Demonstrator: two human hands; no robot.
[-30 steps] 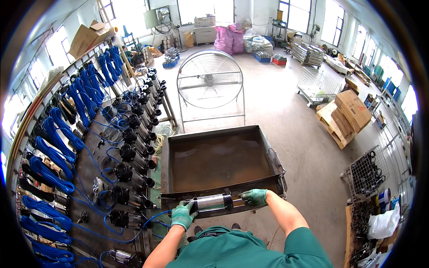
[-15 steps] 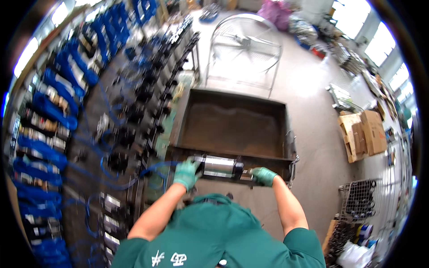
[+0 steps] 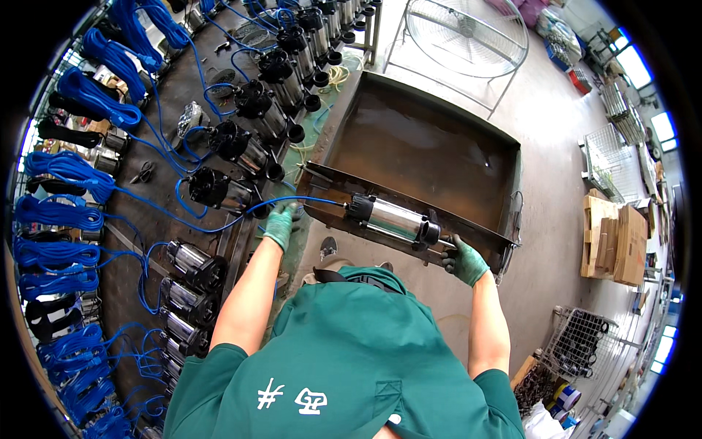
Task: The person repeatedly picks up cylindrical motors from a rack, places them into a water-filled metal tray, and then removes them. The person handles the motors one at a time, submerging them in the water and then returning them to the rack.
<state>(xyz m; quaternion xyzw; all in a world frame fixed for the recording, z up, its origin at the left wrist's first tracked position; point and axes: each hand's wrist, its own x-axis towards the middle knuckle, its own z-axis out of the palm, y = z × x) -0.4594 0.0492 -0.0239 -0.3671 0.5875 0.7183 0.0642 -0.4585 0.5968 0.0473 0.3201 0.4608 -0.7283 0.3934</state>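
A submersible pump (image 3: pixel 395 219) with a silver barrel and black ends lies across the near ledge of a dark metal tank (image 3: pixel 521 186). My right hand (image 3: pixel 465 262), in a green glove, is closed around the short metal piece at the pump's right end. From the other end a blue cable (image 3: pixel 311 198) runs left toward the bench. My left hand (image 3: pixel 281 225), gloved too, is off the pump, beside the bench edge and just below that cable. Its fingers look stretched and apart, with nothing plainly in them.
More pumps (image 3: pixel 232 143) stand in a row along the workbench (image 3: pixel 164 95) on my left, with coiled blue cables (image 3: pixel 62 172) behind them. Shallow brownish water (image 3: pixel 417 146) fills the tank. Beyond it stands a large floor fan (image 3: pixel 468 33). Cardboard (image 3: pixel 630 245) and a wire basket (image 3: pixel 581 340) are at right.
My left hand has let go of the pump's left end and moved left to the bench edge. My right hand stays at the other end. The whole view has shifted and turned.
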